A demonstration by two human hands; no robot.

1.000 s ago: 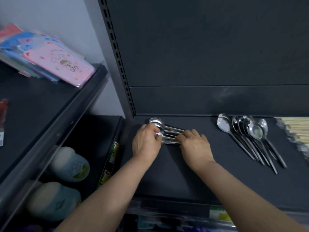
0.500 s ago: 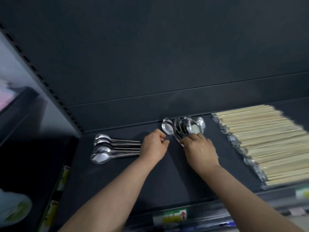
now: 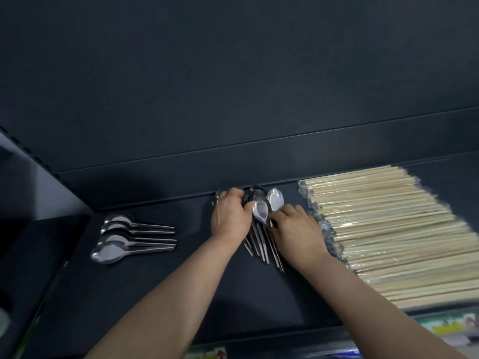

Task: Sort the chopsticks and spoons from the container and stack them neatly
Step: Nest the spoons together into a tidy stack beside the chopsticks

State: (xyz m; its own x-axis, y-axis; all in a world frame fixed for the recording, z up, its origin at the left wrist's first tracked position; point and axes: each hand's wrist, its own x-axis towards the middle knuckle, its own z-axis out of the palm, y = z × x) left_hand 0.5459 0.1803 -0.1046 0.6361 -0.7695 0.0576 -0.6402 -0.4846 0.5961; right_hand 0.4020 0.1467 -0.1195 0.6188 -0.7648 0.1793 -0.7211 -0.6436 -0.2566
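Note:
A bunch of steel spoons (image 3: 261,244) lies mid-shelf, bowls toward the back panel and handles fanned toward me. My left hand (image 3: 229,216) curls over the bowls on the bunch's left side, its thumb against one shiny bowl (image 3: 260,210). On the right side, the curled fingertips of my right hand (image 3: 295,230) pinch the spoon necks. A second group of several spoons (image 3: 124,239) lies in a neat row to the left, handles pointing right. Wrapped pale wooden chopsticks (image 3: 388,229) fill the right end of the shelf in a wide stack.
Everything rests on a dark shelf (image 3: 155,294) with a dark back panel (image 3: 233,86) close behind the spoon bowls. A label strip (image 3: 451,325) runs along the front edge. At the left stands the shelf's slotted upright (image 3: 28,152), with another dark shelf beyond.
Both hands left the row of spoons at the left and moved right to the middle bunch. They now close in on its bowls and necks from either side.

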